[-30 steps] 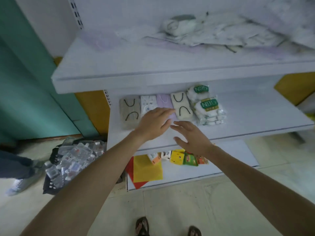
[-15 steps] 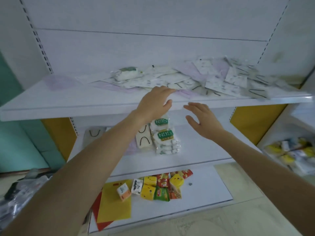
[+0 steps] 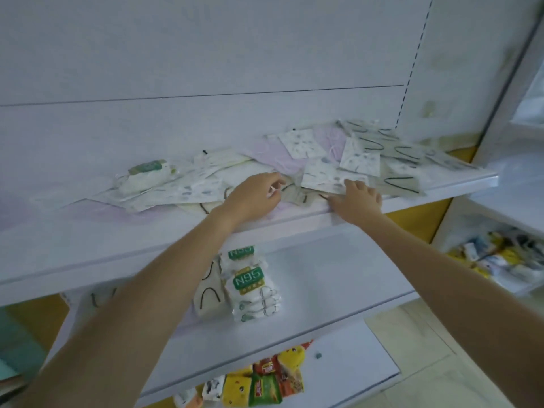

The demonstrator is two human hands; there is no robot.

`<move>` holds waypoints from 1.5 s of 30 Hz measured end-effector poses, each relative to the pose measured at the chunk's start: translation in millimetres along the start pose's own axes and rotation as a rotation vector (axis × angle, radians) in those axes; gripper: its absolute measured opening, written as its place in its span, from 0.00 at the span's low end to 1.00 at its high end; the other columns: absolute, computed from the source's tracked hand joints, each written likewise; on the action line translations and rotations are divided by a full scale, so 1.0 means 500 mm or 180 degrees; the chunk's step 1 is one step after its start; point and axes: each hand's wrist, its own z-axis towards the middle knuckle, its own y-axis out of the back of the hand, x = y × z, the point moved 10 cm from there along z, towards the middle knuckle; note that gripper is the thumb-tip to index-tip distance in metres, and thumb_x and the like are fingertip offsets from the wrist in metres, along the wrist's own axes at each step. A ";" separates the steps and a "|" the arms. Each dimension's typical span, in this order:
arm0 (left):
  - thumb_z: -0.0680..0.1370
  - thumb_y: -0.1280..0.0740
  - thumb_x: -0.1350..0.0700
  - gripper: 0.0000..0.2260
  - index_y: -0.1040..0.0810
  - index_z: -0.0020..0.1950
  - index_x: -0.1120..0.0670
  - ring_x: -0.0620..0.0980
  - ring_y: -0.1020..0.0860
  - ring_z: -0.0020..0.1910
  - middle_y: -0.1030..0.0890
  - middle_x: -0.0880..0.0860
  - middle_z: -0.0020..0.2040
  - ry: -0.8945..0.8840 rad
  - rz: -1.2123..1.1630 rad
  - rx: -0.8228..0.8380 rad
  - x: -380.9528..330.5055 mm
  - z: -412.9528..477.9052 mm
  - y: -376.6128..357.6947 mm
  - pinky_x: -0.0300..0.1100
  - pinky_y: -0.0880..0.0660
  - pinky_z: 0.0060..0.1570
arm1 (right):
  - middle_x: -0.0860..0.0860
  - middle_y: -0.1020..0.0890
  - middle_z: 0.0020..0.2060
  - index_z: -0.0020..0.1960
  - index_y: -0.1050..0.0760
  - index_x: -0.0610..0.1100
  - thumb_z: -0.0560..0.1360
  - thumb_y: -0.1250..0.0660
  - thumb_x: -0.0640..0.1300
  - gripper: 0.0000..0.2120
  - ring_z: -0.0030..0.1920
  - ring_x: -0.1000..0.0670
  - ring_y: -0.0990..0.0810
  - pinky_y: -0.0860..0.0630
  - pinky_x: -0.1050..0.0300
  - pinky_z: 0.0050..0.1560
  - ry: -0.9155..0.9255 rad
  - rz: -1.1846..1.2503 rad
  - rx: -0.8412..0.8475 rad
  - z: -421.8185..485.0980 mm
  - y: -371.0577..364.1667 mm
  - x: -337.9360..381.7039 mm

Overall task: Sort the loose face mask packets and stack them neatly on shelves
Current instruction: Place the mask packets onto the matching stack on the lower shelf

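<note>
White metal makes up the top shelf (image 3: 88, 237), and the loose face mask packets (image 3: 326, 169) lie all over it in a messy pile. Some are white with little grey spots, some are pale purple, and some are cream with black ear loops. A fat white bundle of masks with a green label (image 3: 144, 175) sits at the left end of the pile.

Both bare arms reach up to this shelf. The left hand (image 3: 253, 197) is on the middle of the pile with its fingers curled down onto the packets. I cannot tell if it has hold of one. The right hand (image 3: 357, 198) is just beside it, near the front edge. Its fingers are straight and lie flat on a spotted packet.

On the white middle shelf (image 3: 338, 275) below, a neat stack of white packets with green N95 labels (image 3: 250, 285) stands upright. Cream packets with black loops (image 3: 209, 294) touch its left side.

Bright yellow, green and orange snack packets (image 3: 262, 381) lie on the white bottom shelf (image 3: 353, 357).
</note>
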 end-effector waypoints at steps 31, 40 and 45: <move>0.78 0.44 0.66 0.25 0.41 0.74 0.58 0.53 0.34 0.66 0.37 0.58 0.71 0.1887 -0.0833 -0.2789 -0.026 0.095 -0.039 0.25 0.44 0.48 | 0.42 0.27 0.60 0.62 0.28 0.42 0.76 0.41 0.54 0.21 0.62 0.40 0.33 0.32 0.49 0.57 0.1427 -0.0178 0.0434 0.245 0.015 -0.062; 0.75 0.44 0.65 0.21 0.29 0.65 0.50 0.52 0.27 0.62 0.27 0.53 0.65 0.1710 -0.1851 -0.3366 -0.016 0.026 0.006 0.41 0.30 0.63 | 0.43 0.27 0.61 0.63 0.29 0.42 0.77 0.42 0.57 0.23 0.63 0.41 0.32 0.34 0.48 0.58 0.1585 0.0201 0.0310 0.219 0.018 -0.049; 0.76 0.43 0.66 0.21 0.29 0.67 0.52 0.54 0.25 0.61 0.27 0.55 0.66 0.2221 -0.2616 -0.2241 0.036 0.077 -0.079 0.54 0.27 0.63 | 0.45 0.23 0.58 0.61 0.27 0.46 0.77 0.42 0.56 0.19 0.61 0.42 0.31 0.34 0.52 0.53 0.1690 -0.0009 0.0281 0.206 0.013 -0.024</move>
